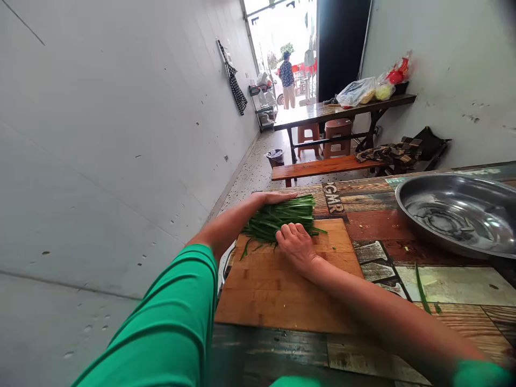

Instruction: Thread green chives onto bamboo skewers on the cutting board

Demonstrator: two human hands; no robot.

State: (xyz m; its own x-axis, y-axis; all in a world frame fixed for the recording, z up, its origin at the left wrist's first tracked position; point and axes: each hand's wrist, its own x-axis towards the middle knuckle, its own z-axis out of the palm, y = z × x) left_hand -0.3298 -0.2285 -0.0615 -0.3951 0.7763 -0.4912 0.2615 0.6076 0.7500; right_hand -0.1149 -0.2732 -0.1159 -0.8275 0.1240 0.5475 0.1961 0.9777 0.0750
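Observation:
A bundle of green garlic chives (278,219) lies across the far end of a wooden cutting board (278,285), with a few loose blades sticking out at its near edge. Along the bundle's far side rests my left hand (277,197), its fingers stretched out flat against the blades. My right hand (297,246) is on the near side with its fingers curled in, pressing on the chives; its fingertips are hidden. Both hands touch the bundle from opposite sides.
A large steel basin (463,215) stands at the right of the patterned table (371,223). One loose chive blade (422,287) lies nearby. A white wall (121,161) runs close on the left. Beyond are a bench (322,167), another table (314,114) with bags, and a person (286,75) outside the doorway.

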